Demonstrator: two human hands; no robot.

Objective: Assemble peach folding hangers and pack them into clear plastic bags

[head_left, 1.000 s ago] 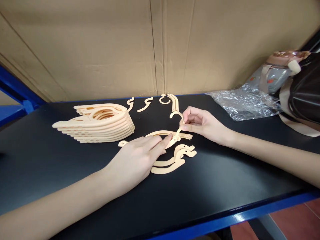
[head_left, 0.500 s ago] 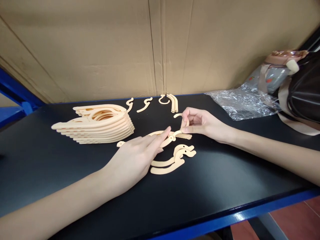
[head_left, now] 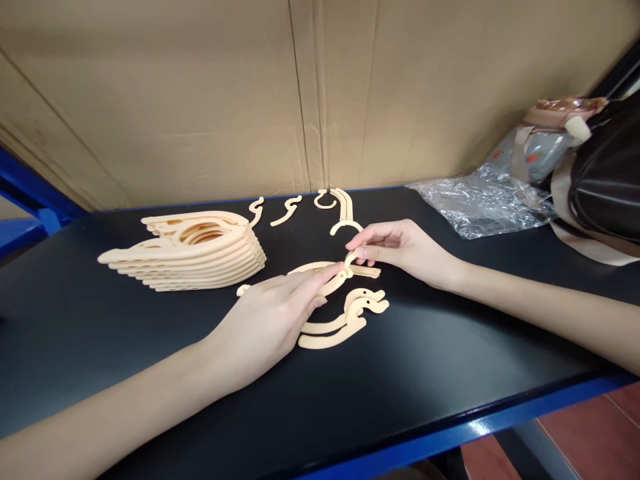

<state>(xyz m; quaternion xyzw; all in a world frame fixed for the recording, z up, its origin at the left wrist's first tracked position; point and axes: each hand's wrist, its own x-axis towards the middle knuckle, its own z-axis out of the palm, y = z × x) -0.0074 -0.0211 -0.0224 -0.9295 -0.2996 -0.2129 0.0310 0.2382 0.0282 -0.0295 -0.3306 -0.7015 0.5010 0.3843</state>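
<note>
My right hand pinches a cream hanger hook between thumb and fingers. The curved tip of the hook points left, and its lower end meets the joint of a cream hanger arm. Over that arm lies my left hand, fingers long and together, thumb on the near side; it holds the arm against the table, and most of the grip is hidden under the palm. Another long hanger piece shows behind the fingers. Two loose curved hanger arms lie overlapping just in front.
A tall stack of folded cream hanger parts stands at left on the black table. Along the back lie several loose pieces, among them a hook and slim arms. Clear plastic wrap, a bottle and a dark bag occupy the right.
The hook in my right hand has turned, its curved tip swinging leftward, and the right hand has shifted slightly left. My left hand stays on the hanger arm. The view has moved slightly.
</note>
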